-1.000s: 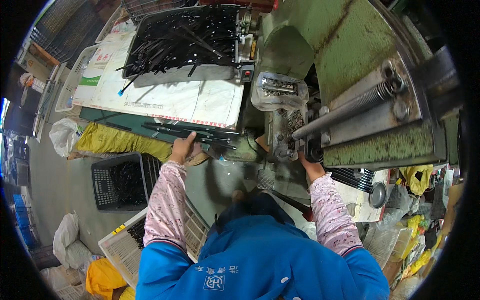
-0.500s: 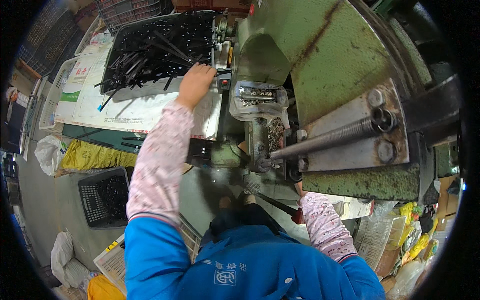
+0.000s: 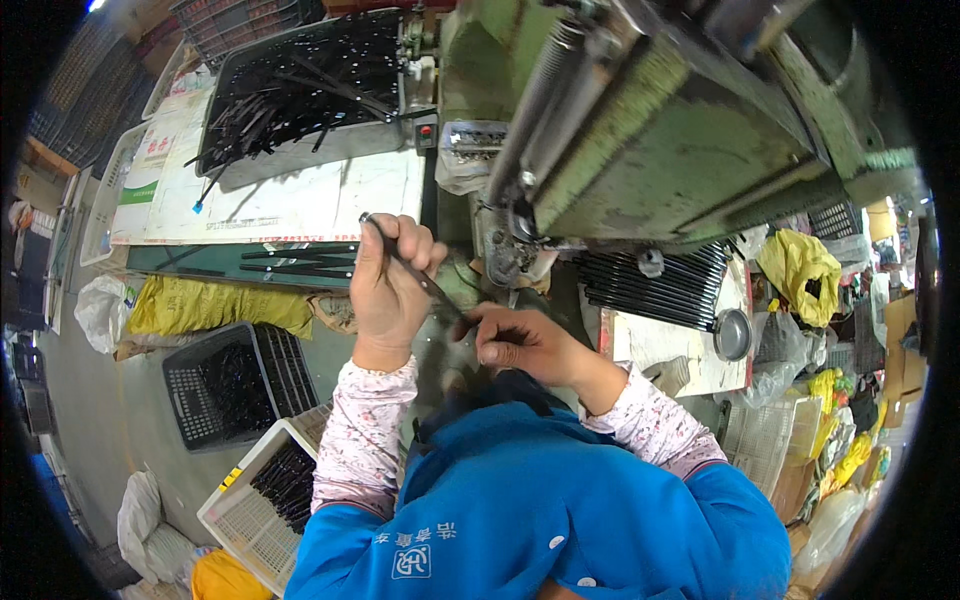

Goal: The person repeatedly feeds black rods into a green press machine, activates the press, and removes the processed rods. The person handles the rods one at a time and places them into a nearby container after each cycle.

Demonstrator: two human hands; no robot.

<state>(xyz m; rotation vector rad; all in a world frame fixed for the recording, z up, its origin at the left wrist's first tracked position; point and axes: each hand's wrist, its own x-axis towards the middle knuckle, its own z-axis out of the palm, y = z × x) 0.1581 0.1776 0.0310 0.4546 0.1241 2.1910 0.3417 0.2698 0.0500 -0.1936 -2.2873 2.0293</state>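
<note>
My left hand (image 3: pixel 385 285) is raised in front of my body, closed around a slim black strip (image 3: pixel 422 278) that looks like metal with small holes. The strip slants from the left thumb down to the right. My right hand (image 3: pixel 530 345) has its fingers curled at the strip's lower end, seemingly gripping it; the exact contact is partly hidden. Beyond my left hand, a grey bin (image 3: pixel 290 165) full of similar black strips stands on a cardboard-covered table (image 3: pixel 330 205). The green press machine (image 3: pixel 660 140) rises beyond my right hand.
Several black tubes or bars (image 3: pixel 650 285) lie in a row on the right-hand table, beside a round metal dish (image 3: pixel 733 335). A small plastic-lined parts tray (image 3: pixel 470 150) sits at the machine. Grey (image 3: pixel 215 390) and white (image 3: pixel 262 510) crates holding black pieces stand on the left floor.
My left hand has come back from the grey bin with a black strip. My right hand has moved out from beside the machine to meet it. The view has shifted, revealing the right-hand table.
</note>
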